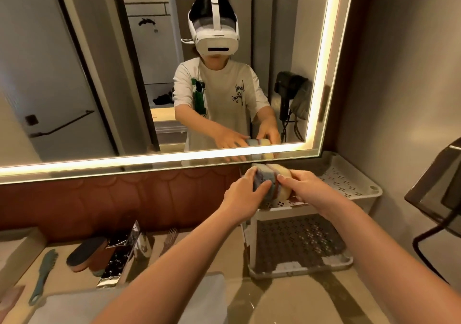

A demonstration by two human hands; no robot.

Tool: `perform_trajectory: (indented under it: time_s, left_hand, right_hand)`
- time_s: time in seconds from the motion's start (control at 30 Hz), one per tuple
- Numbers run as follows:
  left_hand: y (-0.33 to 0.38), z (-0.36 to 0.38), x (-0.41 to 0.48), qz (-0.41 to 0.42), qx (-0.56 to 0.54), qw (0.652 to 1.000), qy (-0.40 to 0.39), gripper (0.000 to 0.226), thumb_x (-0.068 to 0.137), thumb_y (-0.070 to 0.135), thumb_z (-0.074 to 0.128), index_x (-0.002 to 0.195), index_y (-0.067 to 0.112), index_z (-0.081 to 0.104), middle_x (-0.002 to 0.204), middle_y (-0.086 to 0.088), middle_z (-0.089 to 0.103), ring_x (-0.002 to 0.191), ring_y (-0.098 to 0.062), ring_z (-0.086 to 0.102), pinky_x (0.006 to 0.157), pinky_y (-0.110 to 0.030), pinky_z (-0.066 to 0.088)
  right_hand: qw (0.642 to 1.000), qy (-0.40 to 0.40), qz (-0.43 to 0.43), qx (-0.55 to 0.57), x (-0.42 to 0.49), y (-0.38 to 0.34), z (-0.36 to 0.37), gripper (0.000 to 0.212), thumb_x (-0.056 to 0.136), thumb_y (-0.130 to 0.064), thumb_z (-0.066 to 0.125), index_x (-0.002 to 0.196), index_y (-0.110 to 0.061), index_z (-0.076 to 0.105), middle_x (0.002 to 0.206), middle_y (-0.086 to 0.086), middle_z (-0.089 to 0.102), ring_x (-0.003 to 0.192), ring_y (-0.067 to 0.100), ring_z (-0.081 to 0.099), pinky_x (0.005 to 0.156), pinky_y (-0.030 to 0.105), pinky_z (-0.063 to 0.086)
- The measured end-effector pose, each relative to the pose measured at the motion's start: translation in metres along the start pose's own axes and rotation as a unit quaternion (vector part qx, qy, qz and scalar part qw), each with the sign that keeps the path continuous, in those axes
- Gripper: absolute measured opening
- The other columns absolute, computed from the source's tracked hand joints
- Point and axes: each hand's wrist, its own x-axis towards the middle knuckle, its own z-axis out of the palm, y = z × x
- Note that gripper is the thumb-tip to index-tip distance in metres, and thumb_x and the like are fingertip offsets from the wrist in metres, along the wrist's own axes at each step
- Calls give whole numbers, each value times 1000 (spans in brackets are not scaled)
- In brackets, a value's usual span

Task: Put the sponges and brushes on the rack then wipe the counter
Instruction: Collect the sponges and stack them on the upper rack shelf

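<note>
At the far right corner of the table (287, 296), a white two-tier rack (349, 181) stands under the lit mirror (99, 74). Both arms reach out to its top shelf, where the left hand (245, 191) and right hand (303, 186) press a stack of sponges (270, 174) between them at the shelf's left end, each grip clamped on one side of the stack. Toward the table's left edge lie a teal-handled brush (42, 275) and a dark-bristled scrub brush (86, 252), both well apart from the rack. A grey cloth (129, 306) lies at the near edge.
</note>
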Motion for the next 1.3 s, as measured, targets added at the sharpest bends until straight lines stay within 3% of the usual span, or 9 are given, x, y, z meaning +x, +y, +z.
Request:
perform_trajectory:
  time_s: [0.1, 0.23, 0.37, 0.6, 0.73, 0.87, 1.0, 1.17, 1.3]
  left_hand:
    - [-8, 12, 12, -21, 45, 999, 17, 61, 92, 50, 42, 144, 23, 28, 134, -9, 54, 119, -28, 54, 99, -47, 45]
    - [-13, 23, 23, -35, 119, 991, 46, 60, 95, 43, 42, 146, 19, 24, 135, -9, 51, 123, -27, 46, 102, -43, 39]
    - [-15, 27, 32, -77, 178, 977, 82, 55, 95, 44, 40, 144, 25, 25, 141, -5, 42, 132, -27, 35, 111, -47, 22]
    - [-21, 36, 46, -93, 36, 991, 86, 59, 94, 36, 49, 145, 21, 24, 140, -11, 31, 125, -30, 41, 104, -43, 39]
    - [-22, 40, 49, -104, 26, 988, 108, 56, 95, 34, 49, 145, 21, 28, 138, -10, 29, 122, -29, 44, 101, -36, 40]
    - [-25, 40, 51, -127, 36, 983, 125, 54, 93, 36, 51, 142, 23, 33, 135, -10, 30, 121, -30, 44, 98, -38, 42]
    - [-21, 39, 57, -146, 73, 976, 142, 48, 91, 38, 53, 136, 25, 40, 132, -9, 33, 118, -30, 47, 92, -42, 46]
    - [-17, 43, 56, -169, 96, 966, 169, 41, 92, 41, 52, 128, 20, 48, 133, -8, 34, 114, -30, 51, 84, -41, 46]
    - [-14, 43, 52, -172, 108, 965, 168, 41, 93, 42, 48, 126, 16, 49, 137, -8, 32, 114, -31, 51, 83, -41, 45]
  right_hand:
    - [999, -4, 1, -42, 16, 5, -2, 41, 94, -31, 53, 131, -13, 50, 101, -1, 62, 96, 14, 60, 77, 24, 52]
    - [997, -8, -15, -69, 31, 12, -4, 42, 93, -25, 56, 132, -13, 49, 107, 1, 60, 92, 11, 60, 71, 20, 51]
    - [995, -24, -50, -82, 42, 14, -6, 39, 93, -22, 55, 131, -15, 51, 105, -3, 61, 92, 8, 60, 73, 19, 50]
    - [994, -24, -59, -91, 63, 29, -13, 49, 92, -28, 58, 137, -15, 43, 117, -3, 58, 95, 4, 58, 64, 13, 47]
    - [997, 24, -36, -68, 70, 39, -7, 43, 86, -34, 64, 122, -15, 51, 107, 3, 63, 92, 12, 61, 73, 25, 54]
    - [994, 64, 3, -86, 74, 41, 1, 37, 86, -39, 62, 104, -7, 55, 85, 2, 57, 71, 11, 53, 57, 23, 43]
    - [992, 59, 33, -110, 78, 41, 1, 42, 87, -48, 57, 101, -9, 61, 90, 3, 61, 72, 10, 54, 59, 25, 40]
    - [984, 60, 85, -146, 83, 42, 4, 55, 79, -65, 55, 97, -14, 64, 95, 5, 66, 94, 23, 61, 85, 39, 49]
    - [980, 77, 89, -161, 78, 40, 6, 56, 75, -70, 53, 78, -15, 64, 85, 5, 68, 86, 24, 63, 82, 42, 49]
